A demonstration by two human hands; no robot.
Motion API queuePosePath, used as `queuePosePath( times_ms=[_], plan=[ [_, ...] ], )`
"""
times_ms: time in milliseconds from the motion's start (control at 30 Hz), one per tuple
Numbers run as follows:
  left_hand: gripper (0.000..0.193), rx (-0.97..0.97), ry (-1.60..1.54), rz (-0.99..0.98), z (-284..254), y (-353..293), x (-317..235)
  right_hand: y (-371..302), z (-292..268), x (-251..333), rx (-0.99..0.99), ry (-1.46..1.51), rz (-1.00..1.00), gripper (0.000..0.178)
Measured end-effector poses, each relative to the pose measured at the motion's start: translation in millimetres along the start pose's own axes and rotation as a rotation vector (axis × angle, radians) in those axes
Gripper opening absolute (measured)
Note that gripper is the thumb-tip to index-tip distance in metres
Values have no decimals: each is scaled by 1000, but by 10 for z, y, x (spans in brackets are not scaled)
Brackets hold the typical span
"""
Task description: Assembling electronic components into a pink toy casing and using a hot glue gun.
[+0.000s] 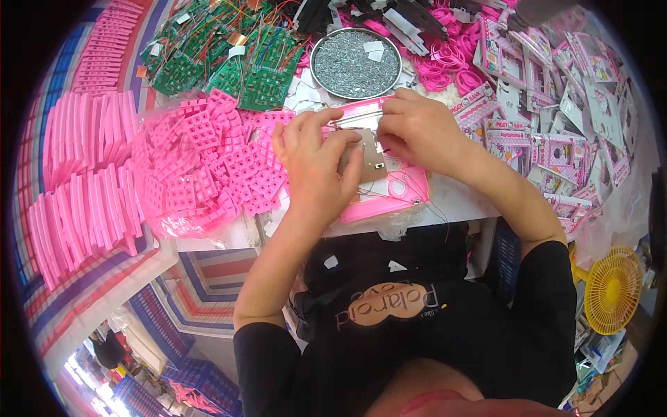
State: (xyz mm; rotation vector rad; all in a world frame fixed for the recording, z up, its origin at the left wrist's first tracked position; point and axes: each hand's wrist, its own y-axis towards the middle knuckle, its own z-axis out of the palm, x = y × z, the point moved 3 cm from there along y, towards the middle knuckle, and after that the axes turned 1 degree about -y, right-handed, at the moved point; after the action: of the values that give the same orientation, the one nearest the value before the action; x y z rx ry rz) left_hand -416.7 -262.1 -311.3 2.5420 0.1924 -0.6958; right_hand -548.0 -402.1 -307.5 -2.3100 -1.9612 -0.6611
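Mid-frame, the left hand (314,161) spread across a tan board (372,151) atop a pink plastic panel (367,209); whether the curled right hand (422,131) pinched anything was unclear.

We have our left hand (316,167) at the left edge of a tan rectangular panel (369,149) on a pink plastic casing (361,209). Our right hand (420,128) bends its fingers at the panel's upper right; what they pinch is hidden. Beyond, we see a round metal tray (356,99) of screws (354,69), with wired green circuit boards (267,73) and pink button pads (243,156) to the left, and printed frames (556,156) heaped to the right.
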Motion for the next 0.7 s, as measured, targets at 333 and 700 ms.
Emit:
queuePosePath(
  times_ms=[333, 700],
  plan=[
    [13, 24, -9, 43, 71, -63, -17, -166, -44, 163, 7, 9, 0, 22],
    [9, 102, 22, 21, 214, 90, -152, -204, -105, -46, 7, 211, 129, 22]
  ],
)
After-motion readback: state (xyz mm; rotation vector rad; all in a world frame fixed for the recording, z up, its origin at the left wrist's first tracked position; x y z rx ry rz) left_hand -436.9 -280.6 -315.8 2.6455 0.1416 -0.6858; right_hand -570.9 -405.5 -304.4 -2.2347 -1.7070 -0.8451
